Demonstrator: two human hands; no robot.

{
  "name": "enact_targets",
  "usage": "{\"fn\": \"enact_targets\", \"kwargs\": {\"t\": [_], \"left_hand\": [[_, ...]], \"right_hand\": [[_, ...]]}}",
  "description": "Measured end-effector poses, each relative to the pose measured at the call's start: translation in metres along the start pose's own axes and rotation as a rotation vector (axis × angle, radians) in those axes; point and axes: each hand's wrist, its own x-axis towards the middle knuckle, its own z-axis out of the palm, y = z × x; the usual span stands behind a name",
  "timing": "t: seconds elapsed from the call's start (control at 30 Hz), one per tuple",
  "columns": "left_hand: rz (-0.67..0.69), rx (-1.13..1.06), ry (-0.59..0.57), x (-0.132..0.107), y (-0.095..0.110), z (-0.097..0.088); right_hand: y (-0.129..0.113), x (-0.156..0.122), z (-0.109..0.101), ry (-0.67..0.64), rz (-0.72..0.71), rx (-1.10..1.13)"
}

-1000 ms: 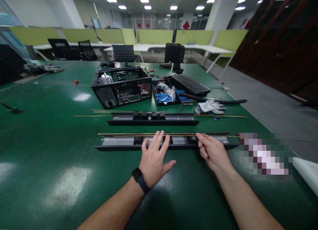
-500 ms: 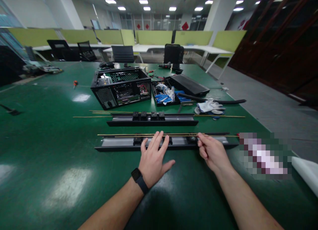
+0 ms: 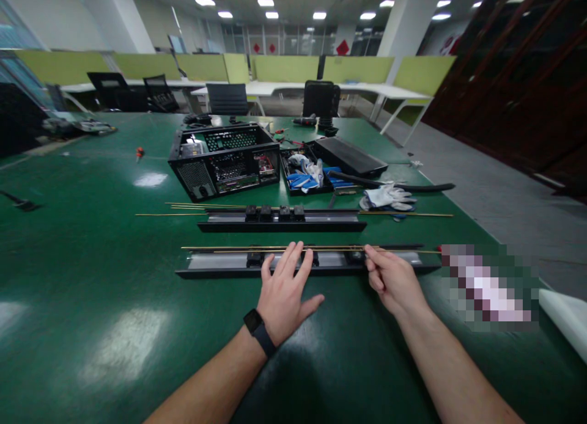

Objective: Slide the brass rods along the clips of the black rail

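Observation:
A long black rail [image 3: 220,264] with small black blocks lies across the green table [image 3: 92,277] in front of me. Thin brass rods [image 3: 229,248] run along its far edge. My left hand [image 3: 284,296], with a black watch on the wrist, lies flat and open, fingers spread on the rail's middle. My right hand [image 3: 392,280] is closed in a pinch on a brass rod at the rail's right part. A second black rail [image 3: 321,219] with black blocks and its own brass rods lies parallel, further away.
Behind the rails stand an open black computer case [image 3: 224,158], a black tray with blue and white gloves [image 3: 307,173], a black flat panel [image 3: 351,155], white gloves [image 3: 387,197] and a black hose [image 3: 413,186]. The table's right edge is close; office desks and chairs stand beyond.

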Motion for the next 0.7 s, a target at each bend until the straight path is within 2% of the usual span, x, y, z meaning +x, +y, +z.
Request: {"fn": "enact_targets", "kwargs": {"t": [0.7], "left_hand": [[-0.006, 0.005, 0.005, -0.0010, 0.0005, 0.0006]], "right_hand": [[0.0019, 0.0013, -0.0006, 0.010, -0.002, -0.041]]}}
